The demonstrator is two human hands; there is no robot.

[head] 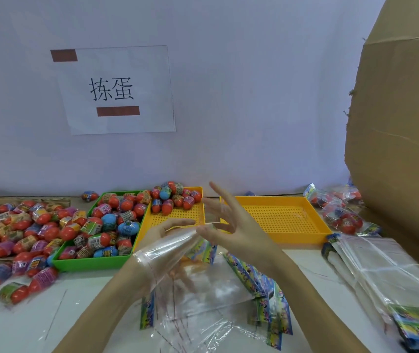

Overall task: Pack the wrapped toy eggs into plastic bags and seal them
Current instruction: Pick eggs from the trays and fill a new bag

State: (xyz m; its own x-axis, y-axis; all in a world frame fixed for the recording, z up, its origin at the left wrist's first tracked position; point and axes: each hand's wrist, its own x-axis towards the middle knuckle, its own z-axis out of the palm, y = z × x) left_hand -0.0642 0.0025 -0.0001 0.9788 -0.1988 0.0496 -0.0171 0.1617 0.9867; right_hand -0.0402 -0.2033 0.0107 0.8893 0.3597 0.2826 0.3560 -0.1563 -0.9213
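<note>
My left hand [175, 229] inside a clear plastic bag [178, 253], my right hand [231, 225] spread at three o'clock of it, green tray [86, 262] of wrapped eggs [111, 217] at nine o'clock, counter [81, 314] beneath.

Packing workstation in small factory or warehouse: taped wall sign [116, 90], bulk wrapped toy eggs [20, 225] across tabletop [76, 314], sorting trays [287, 220], bag stacks [381, 271], large carton [402, 110].
</note>
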